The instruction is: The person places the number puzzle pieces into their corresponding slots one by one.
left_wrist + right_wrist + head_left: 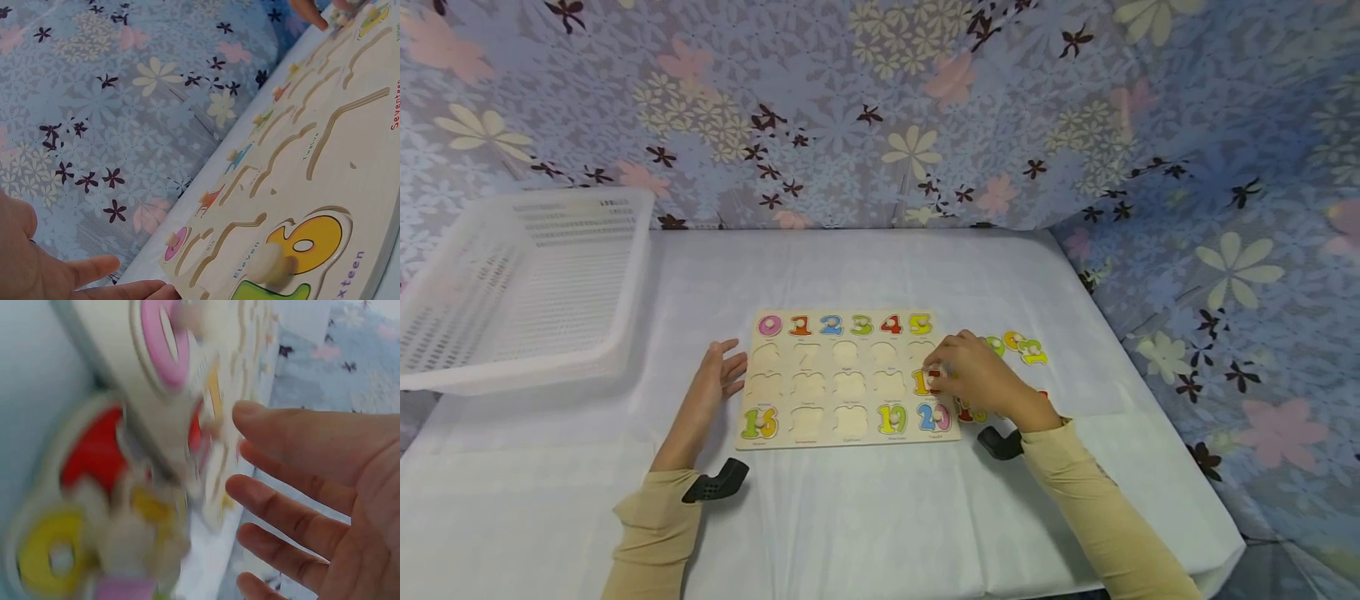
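Five fingers of the right hand (973, 373) stand lightly spread over the right side of the board, above a yellow-and-red number piece (920, 382); whether they touch it, I can't tell. The left hand (718, 371) has its fingers spread just beside the board's left edge. Between the hands, the wooden puzzle board (850, 385) lies flat on the white-covered surface (865, 533), pieces 0 to 5 along its far row and 16, 19 and 20 in the nearest. Right by its right edge lie loose number pieces (1032, 352), partly hidden from me by the right hand and forearm. A white plastic basket (638, 267) sits farther off to the left, and a flowered curtain (820, 125) hangs behind the surface.
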Tool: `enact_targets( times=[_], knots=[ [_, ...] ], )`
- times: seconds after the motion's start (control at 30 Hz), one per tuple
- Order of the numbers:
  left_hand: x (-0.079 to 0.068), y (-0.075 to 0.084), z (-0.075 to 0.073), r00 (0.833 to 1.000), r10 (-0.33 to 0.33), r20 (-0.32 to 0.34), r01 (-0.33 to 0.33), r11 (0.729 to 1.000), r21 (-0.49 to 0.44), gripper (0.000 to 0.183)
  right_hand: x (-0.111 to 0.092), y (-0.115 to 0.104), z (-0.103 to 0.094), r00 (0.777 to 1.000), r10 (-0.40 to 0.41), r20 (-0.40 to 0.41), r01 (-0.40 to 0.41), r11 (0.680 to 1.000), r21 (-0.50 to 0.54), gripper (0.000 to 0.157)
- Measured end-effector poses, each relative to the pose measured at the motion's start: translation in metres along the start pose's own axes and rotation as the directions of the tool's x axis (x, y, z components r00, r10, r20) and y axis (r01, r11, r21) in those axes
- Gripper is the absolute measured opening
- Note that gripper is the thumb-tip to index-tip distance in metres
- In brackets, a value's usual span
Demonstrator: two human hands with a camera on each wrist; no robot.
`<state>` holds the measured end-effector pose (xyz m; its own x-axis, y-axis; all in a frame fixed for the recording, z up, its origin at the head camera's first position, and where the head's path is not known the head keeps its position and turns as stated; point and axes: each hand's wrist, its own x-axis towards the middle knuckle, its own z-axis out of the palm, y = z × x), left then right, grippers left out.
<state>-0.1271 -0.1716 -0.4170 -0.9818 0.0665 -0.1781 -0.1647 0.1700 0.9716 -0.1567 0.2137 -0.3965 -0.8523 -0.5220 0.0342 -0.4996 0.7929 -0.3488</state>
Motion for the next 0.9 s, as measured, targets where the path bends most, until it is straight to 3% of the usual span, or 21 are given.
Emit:
enact_targets(
  times=[0.2,0.33,0.47,0.67,0.8,0.9],
  knots=[
    [0.002,-0.011,-0.004,0.999,0.027,-0.027,-0.026,0.999,0.022,0.091,-0.007,0.04,-0.025,0.994,0.09,-0.057,-0.086,0.994,0.072,0.023],
    [0.002,-0.013,-0.005,0.999,0.046,-0.013,-0.045,0.999,0.017,0.089,-0.02,0.075,-0.042,0.969,0.237,-0.073,-0.233,0.971,0.062,0.023],
    [0.005,-0.017,-0.004,0.999,0.038,-0.017,-0.037,0.999,0.016,0.091,-0.035,0.1,-0.05,0.947,0.317,-0.047,-0.317,0.948,0.02,0.03],
    [0.012,-0.026,-0.004,0.999,0.034,-0.031,-0.034,0.999,0.008,0.101,-0.049,0.118,-0.044,0.944,0.33,0.003,-0.33,0.944,0.021,0.039],
    [0.014,-0.027,-0.003,0.999,0.031,-0.032,-0.03,0.999,0.009,0.098,-0.055,0.121,-0.04,0.944,0.329,-0.028,-0.33,0.944,-0.01,0.035],
    [0.014,-0.027,-0.002,0.999,0.029,-0.034,-0.029,1.0,0.008,0.092,-0.058,0.123,-0.039,0.945,0.324,-0.028,-0.325,0.946,-0.01,0.041]
  ],
)
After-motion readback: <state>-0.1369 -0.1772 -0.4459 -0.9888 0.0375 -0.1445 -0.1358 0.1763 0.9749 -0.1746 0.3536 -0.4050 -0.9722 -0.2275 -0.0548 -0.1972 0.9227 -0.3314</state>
